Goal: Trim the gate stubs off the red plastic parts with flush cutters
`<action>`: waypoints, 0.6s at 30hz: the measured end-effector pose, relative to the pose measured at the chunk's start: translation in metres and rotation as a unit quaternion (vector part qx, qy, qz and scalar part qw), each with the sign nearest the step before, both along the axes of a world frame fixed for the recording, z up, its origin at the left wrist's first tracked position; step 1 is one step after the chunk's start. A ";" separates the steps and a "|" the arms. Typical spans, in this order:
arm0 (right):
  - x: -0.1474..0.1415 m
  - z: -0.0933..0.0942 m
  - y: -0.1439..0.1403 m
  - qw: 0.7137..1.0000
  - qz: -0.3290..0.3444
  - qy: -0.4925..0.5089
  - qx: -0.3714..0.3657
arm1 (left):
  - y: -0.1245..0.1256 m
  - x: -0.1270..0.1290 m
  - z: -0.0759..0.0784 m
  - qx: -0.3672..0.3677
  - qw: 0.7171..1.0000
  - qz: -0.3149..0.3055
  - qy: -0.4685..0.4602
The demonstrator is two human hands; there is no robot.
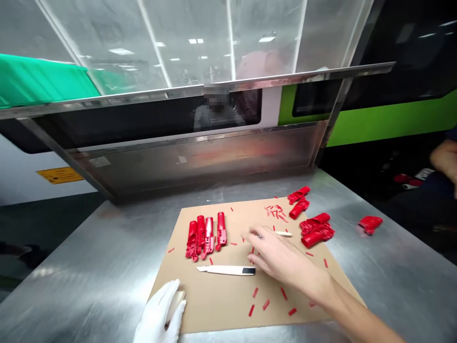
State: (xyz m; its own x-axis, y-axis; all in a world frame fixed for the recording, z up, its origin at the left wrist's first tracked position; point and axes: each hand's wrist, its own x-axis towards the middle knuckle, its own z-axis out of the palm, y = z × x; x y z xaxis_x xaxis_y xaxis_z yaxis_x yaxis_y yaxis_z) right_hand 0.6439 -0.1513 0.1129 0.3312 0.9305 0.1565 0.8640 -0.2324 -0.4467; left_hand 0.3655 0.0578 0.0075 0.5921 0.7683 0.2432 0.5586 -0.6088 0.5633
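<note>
We see glossy red ribbed plastic parts [206, 236] lying in a row; our bare right hand [282, 259] open above cardboard [221, 295], gloved left hand [160, 314] flat, empty.

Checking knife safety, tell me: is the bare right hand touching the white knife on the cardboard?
Apart. The head view shows bare cardboard between the right hand and the white knife.

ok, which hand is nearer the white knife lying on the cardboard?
Right. The right hand hovers just beyond the white knife's dark end; the gloved left hand rests on the cardboard's near-left corner, further off.
</note>
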 end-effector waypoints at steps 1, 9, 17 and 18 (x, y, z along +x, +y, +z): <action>0.009 0.000 0.021 0.999 0.031 0.000 -0.007 | -0.003 0.004 0.005 -0.009 1.000 0.004 -0.007; 0.054 -0.031 0.133 0.984 0.157 0.025 -0.075 | 0.006 -0.008 0.035 -0.107 0.992 0.053 -0.039; 0.034 -0.019 0.106 0.991 0.128 0.047 0.012 | 0.016 -0.002 0.038 -0.229 0.960 0.064 -0.144; 0.025 -0.015 0.097 0.991 0.117 0.056 0.031 | 0.013 0.004 0.044 -0.270 0.947 0.056 -0.166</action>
